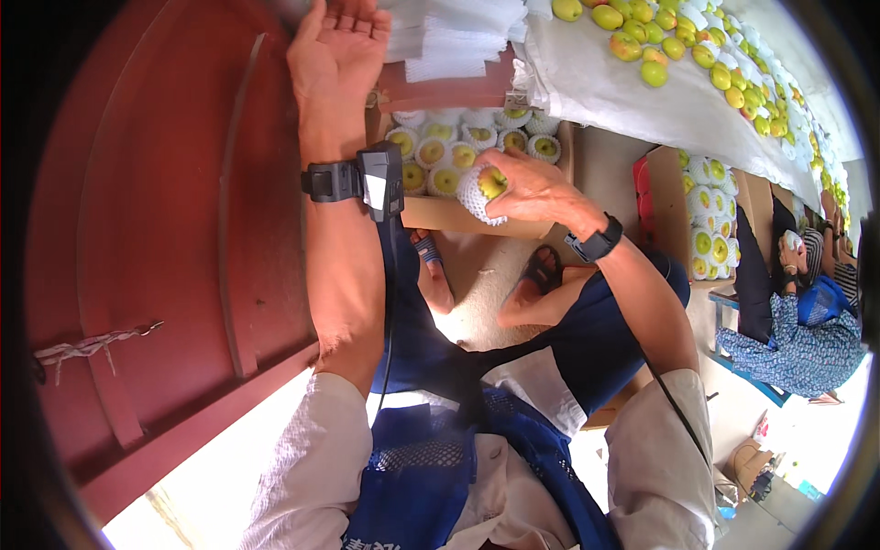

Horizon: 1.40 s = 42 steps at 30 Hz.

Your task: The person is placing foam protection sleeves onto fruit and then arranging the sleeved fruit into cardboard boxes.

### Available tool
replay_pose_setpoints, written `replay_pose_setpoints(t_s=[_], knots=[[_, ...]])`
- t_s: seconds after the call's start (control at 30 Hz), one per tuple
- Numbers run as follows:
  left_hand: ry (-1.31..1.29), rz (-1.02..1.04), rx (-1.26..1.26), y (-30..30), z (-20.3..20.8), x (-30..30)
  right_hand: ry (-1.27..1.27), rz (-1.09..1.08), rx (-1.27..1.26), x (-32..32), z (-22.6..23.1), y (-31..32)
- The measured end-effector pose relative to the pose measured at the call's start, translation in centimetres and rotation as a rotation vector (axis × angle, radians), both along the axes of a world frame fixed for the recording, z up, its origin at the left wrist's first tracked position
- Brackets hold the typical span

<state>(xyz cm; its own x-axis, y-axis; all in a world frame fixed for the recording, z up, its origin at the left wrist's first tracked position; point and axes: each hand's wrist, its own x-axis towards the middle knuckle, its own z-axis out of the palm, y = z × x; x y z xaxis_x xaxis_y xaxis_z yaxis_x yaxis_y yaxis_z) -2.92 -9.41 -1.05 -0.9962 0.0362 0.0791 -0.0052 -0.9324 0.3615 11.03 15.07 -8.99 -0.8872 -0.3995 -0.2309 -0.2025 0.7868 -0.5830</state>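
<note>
My right hand [532, 188] is closed around a yellow-green apple [492, 182] in a white foam net [474, 196], held above the near edge of a cardboard box [477, 216]. Inside the box, rows of similar apples [429, 151] sit in white foam nets. My left hand [337, 50] is raised at the upper left, palm up, its fingers loosely curled and apart with nothing in them. Just right of it lies a pile of flat white foam nets [449, 41].
A red metal door [174, 183] stands close on my left. Loose apples [678, 46] cover a white-sheeted surface [587, 69] at the upper right. Another box of netted apples [678, 220] stands right, near a seated person in patterned blue clothes [788, 339] holding a pale round object.
</note>
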Motion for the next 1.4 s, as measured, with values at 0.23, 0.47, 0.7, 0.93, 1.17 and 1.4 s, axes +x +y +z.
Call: replay_pose_setpoints(t_s=[0.23, 0.47, 0.7, 0.93, 1.17, 1.4], knots=[[0.017, 0.123, 0.096, -2.2, 2.5, 2.2, -0.135, 0.017, 0.109, -0.9, -5.5, -0.1], [0.088, 0.167, 0.099, -4.3, 2.2, 2.1, -0.242, -0.054, -0.015, -2.7, -7.1, 0.4], [0.125, 0.161, 0.12, -4.2, 2.0, 1.7, -0.17, -0.134, 0.027, -6.7, -10.6, 7.0], [0.115, 0.176, 0.119, -4.8, 2.0, 1.7, -0.045, -0.38, 0.477, -8.7, -8.4, 6.4], [0.116, 0.176, 0.125, -5.3, 1.8, 2.0, 0.044, -0.504, 0.458, -8.8, -10.9, 6.3], [0.106, 0.165, 0.13, -5.7, 1.8, 1.6, 0.149, -0.449, 0.469, -7.9, -12.2, 6.6]])
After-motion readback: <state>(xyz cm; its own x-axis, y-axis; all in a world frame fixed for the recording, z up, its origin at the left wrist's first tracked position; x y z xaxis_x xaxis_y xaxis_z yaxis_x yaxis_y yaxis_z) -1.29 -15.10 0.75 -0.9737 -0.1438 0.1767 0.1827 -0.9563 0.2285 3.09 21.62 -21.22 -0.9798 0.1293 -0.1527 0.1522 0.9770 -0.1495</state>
